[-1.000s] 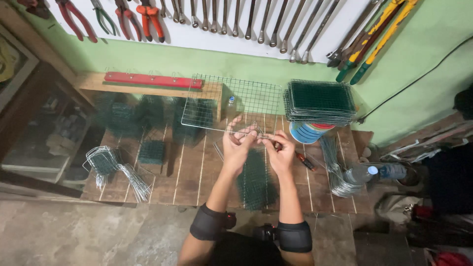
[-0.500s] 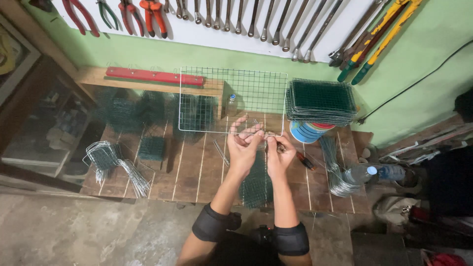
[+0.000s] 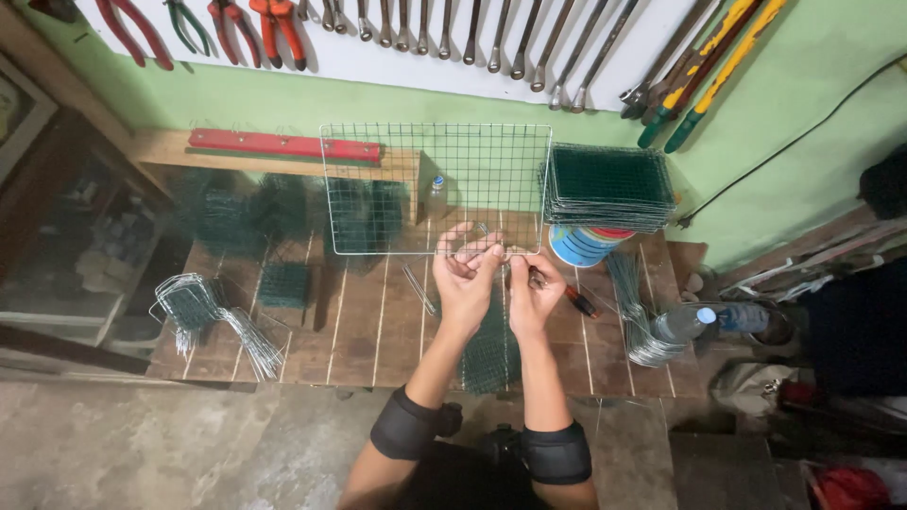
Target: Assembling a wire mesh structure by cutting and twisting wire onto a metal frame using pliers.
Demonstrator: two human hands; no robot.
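Since half a second back the wire mesh panel [image 3: 435, 187] has tipped up, so now it stands nearly upright with its top edge toward the wall, bottom edge down at the hands. Left hand [image 3: 465, 279] has its fingers [image 3: 477, 253] curled and pinching the panel's lower edge. Right hand [image 3: 535, 291] sits just beside it, fingers closed on a small dark tool, can't tell what exactly. Under the hands a green mesh piece [image 3: 488, 345] lies on the wooden surface [image 3: 368, 321]. Stack of green mesh panels [image 3: 607, 184] sits on a can to the right, bent wire bundle [image 3: 203, 312] far left, plastic bottle [image 3: 685, 323] at the right
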